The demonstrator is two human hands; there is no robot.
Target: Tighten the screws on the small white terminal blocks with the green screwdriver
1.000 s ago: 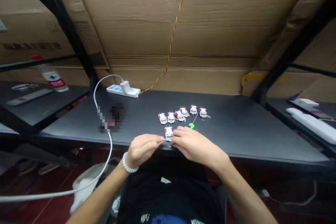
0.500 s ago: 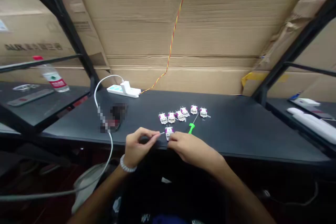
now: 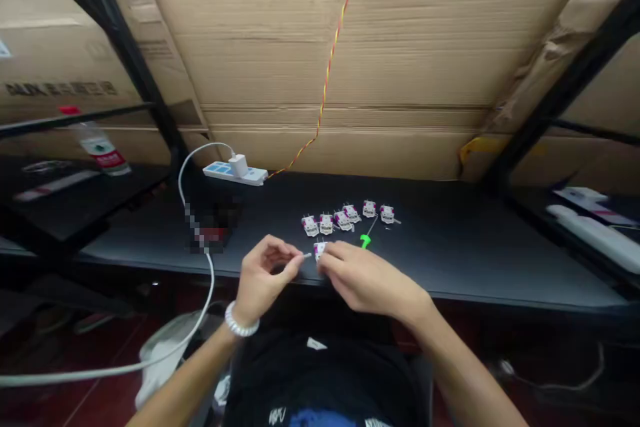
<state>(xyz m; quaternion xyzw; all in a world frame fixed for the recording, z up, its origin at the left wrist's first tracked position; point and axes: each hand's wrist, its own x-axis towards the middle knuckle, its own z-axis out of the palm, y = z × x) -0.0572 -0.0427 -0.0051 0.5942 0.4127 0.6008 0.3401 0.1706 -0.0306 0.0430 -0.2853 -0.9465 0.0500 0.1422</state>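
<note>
My left hand (image 3: pixel 264 277) is closed in a pinch on a thin whitish strip (image 3: pixel 307 255), whose tip points right. Just right of that tip, near the table's front edge, is a small white-and-purple part with prongs (image 3: pixel 319 249). The fingers of my right hand (image 3: pixel 370 280) are closed at this part and cover its right side. Behind the hands lie several similar parts, among them a left one (image 3: pixel 310 225) and a right one (image 3: pixel 387 214). A screwdriver with a green handle (image 3: pixel 365 239) lies beyond my right hand, its shaft pointing away.
A white power strip (image 3: pixel 236 173) with a plugged-in charger stands at the back left. Its white cable (image 3: pixel 212 280) hangs over the front edge. Black frame posts (image 3: pixel 520 133) flank the black table (image 3: pixel 480 247). A water bottle (image 3: pixel 106 150) stands on the left.
My right fingers have moved slightly left over the white-and-purple part and hide more of it. My left hand still pinches the strip, with its tip a little farther from the part.
</note>
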